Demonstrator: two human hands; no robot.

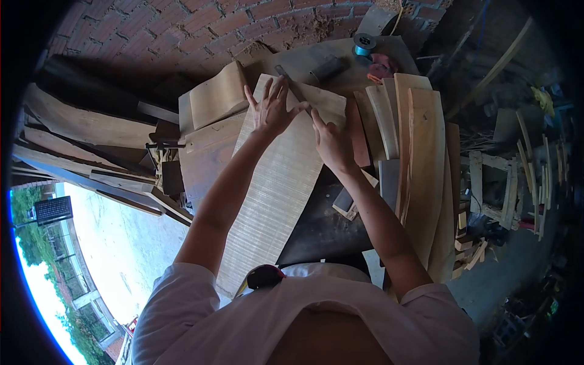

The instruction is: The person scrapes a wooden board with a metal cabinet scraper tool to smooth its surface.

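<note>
A pale wooden board (277,176) with saw marks across its face slopes from the workbench towards my body. Across its far end lies a narrow dark metal strip (293,86), like a ruler or a file. My left hand (271,112) rests on the board, fingers spread, with the fingertips and thumb along the strip's edge. At the near end of the strip, my right hand (332,143) is closed around it with the index finger stretched along it; the rest of its grip is hidden under the hand.
Curved planks (424,152) stand stacked on the right, and a curved wood block (219,94) sits at left. A spool of blue line (364,44) is at the back of the bench, near a brick wall (201,30). More boards (85,121) pile up on the far left.
</note>
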